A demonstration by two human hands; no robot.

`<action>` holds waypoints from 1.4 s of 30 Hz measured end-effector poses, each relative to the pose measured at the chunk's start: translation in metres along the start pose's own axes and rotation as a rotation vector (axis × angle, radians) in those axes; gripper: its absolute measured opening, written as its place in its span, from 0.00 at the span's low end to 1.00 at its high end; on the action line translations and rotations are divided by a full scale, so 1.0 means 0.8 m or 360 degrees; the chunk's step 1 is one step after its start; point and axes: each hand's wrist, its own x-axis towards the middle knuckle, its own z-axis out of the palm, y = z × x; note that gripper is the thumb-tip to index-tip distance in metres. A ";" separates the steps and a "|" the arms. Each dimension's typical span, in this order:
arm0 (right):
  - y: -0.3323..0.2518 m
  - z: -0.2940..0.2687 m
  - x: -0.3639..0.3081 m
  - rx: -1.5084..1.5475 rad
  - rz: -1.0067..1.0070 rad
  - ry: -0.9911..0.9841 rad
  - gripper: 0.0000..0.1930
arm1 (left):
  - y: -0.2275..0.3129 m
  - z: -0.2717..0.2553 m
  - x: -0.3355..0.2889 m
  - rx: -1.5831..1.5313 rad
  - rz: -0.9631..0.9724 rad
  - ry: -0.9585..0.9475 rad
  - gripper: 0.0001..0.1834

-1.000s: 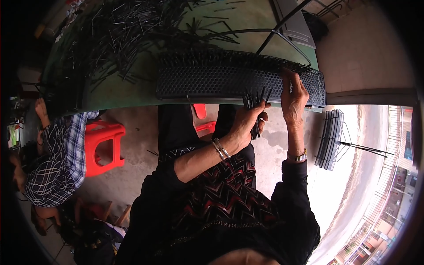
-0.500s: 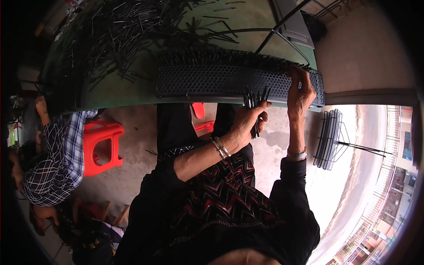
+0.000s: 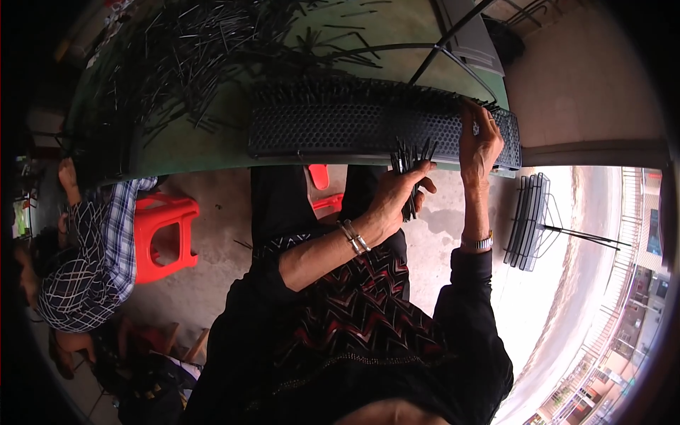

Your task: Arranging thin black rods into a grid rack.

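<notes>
Left hand: closed around a bundle of thin black sticks, whose tips are fanned out above the thumb and whose lower ends are seen just under the fingers; the middle is covered by the grip, so no count can be made. Right hand: raised farther from the body, fingers bent, tips brought to the upper edge of a black honeycomb panel; whether a stick is pinched there cannot be told, the fingertips being lost against the dark row of upright sticks set along that edge. The panel is stretched mostly to the left of the right hand, and a part of it is hidden by that hand; whether it is touched by the bundle cannot be made out. Beyond both hands, dark rods are crossed over the green counter, cut off above. Far to the left of the left hand, a loose heap of black sticks is spread, single pieces blurred into shadow. Well to the right of the right hand, a dark wire rack is seen against glare
</notes>
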 end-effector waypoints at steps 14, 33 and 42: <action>-0.027 -0.045 -0.030 0.0825 0.0771 -0.1079 0.13 | -0.003 0.000 0.004 0.0026 0.0144 -0.0075 0.15; -0.020 -0.049 -0.031 0.1237 0.1177 -0.1060 0.12 | 0.017 -0.001 0.002 0.0435 0.0006 -0.0243 0.15; -0.009 -0.060 -0.025 0.1149 0.0935 -0.1230 0.10 | 0.017 0.004 -0.001 0.0429 0.0034 -0.0271 0.14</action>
